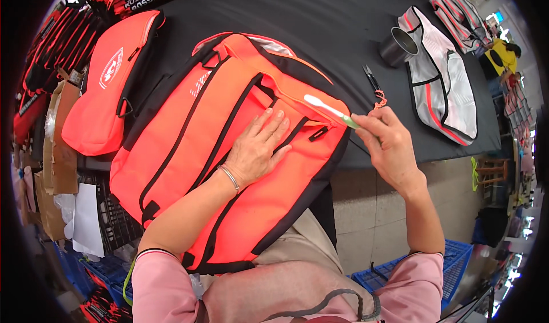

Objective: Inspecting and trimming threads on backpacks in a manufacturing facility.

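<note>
A bright orange-red bag with black piping and black side panels lies across the table edge and my lap. On its front, my left hand rests flat with the fingers stretched out. My right hand grips the green end of a white-and-green toothbrush. The toothbrush's white end lies over the bag's upper right edge, near an open zipped pocket. Just beyond the right hand, small black-handled thread snips with a pink cord lie on the table.
On the black-covered table, a second orange-red bag lies at left. A dark metal cup stands beside a grey bag piece at right. Blue crates sit below on the floor. A person in yellow is far right.
</note>
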`<action>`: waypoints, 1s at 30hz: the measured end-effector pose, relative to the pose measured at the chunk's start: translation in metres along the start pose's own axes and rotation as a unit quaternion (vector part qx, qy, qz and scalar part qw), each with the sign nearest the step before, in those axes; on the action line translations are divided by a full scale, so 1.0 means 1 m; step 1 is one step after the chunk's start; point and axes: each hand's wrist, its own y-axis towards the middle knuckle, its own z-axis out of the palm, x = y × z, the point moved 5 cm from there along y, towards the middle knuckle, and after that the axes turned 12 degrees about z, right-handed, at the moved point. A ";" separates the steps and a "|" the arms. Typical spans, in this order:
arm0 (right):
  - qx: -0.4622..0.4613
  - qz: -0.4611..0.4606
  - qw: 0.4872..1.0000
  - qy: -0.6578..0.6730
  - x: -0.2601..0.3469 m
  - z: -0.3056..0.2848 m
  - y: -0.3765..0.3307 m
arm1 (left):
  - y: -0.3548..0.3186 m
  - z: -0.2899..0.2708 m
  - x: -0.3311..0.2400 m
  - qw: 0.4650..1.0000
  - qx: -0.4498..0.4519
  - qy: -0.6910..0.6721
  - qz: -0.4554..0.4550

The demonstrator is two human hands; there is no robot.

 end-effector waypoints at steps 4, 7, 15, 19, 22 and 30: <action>0.098 -0.031 0.978 -0.179 0.007 0.028 -0.006 | 0.000 -0.003 0.001 1.000 -0.022 -0.009 -0.002; 0.119 -0.019 0.959 -0.256 0.020 0.048 0.012 | -0.001 -0.005 0.000 1.000 -0.024 -0.002 -0.008; 0.162 -0.088 0.954 -0.237 0.011 0.046 0.029 | -0.002 -0.007 0.000 0.999 -0.032 0.004 -0.010; 0.170 -0.069 0.961 -0.209 0.010 0.053 0.033 | 0.001 -0.008 -0.002 0.999 -0.031 -0.001 -0.008; 0.136 -0.089 0.966 -0.199 0.006 0.078 0.053 | 0.003 -0.003 -0.001 1.000 -0.023 0.001 0.003; 0.171 -0.061 0.959 -0.217 0.008 0.056 0.034 | -0.001 -0.008 -0.004 0.999 -0.035 -0.004 -0.012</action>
